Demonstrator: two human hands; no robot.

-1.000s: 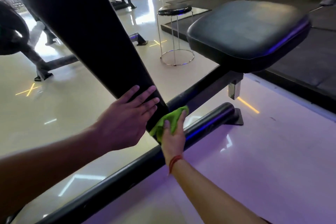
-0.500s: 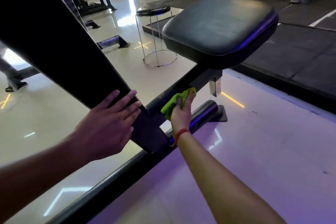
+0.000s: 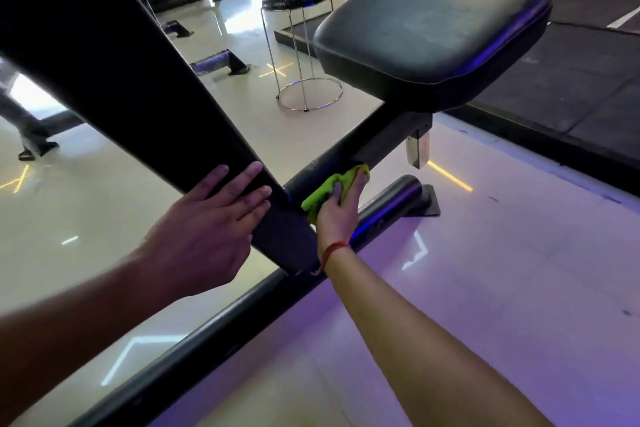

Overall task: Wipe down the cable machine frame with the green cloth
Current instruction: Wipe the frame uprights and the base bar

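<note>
Your right hand (image 3: pixel 337 210) grips the green cloth (image 3: pixel 327 192), bunched under the fingers and thumb, pressed against the black seat-support bar (image 3: pixel 346 159) of the cable machine frame (image 3: pixel 121 80); the cloth sits on the bar's near side, just below the padded seat (image 3: pixel 433 35), sticking out left of the knuckles and past the fingertips; red thread band (image 3: pixel 334 250) on that wrist; your left hand (image 3: pixel 211 229) lies flat, fingers straight and spread, on the wide slanted black beam (image 3: pixel 138 97), just left of the cloth, not touching it; hands close but apart, the beam's lower end between them; round base tube (image 3: pixel 214 322) runs along the floor beneath both forearms, ending at a foot plate (image 3: pixel 431 204) right of the cloth; chrome stool (image 3: pixel 301 45) stands beyond, well apart; glossy floor (image 3: pixel 519 288) has a purple tint on the right.
</note>
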